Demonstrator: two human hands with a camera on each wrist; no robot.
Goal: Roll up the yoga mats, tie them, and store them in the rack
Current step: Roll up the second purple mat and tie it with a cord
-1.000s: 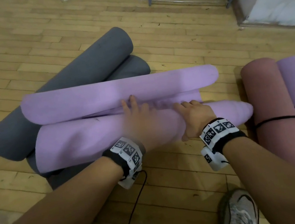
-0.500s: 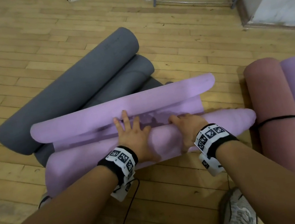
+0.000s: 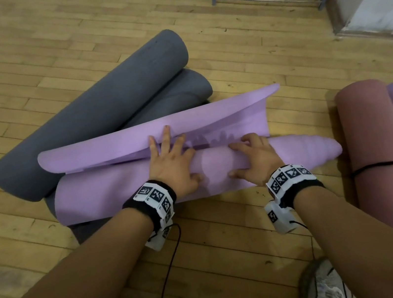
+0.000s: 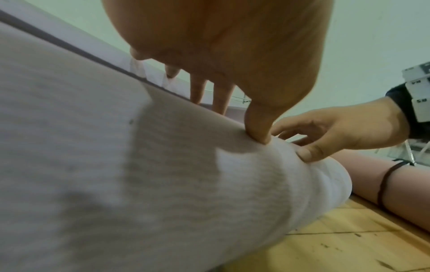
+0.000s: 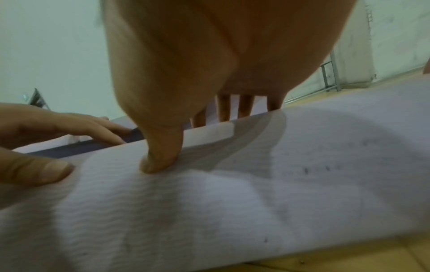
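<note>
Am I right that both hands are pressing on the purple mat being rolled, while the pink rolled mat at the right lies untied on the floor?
Not quite. The pink rolled mat is tied: the head view shows a dark cord around its middle. The rest holds: the left hand and the right hand both press on the purple mat being rolled.

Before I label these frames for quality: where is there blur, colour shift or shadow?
Head view: sharp, barrel-distorted at the edges, hand shadows fall on the purple mat. Left wrist view: the mat looks washed-out grey, its near part soft; the left hand is close and blurred. Right wrist view: same grey cast, soft throughout.
</note>
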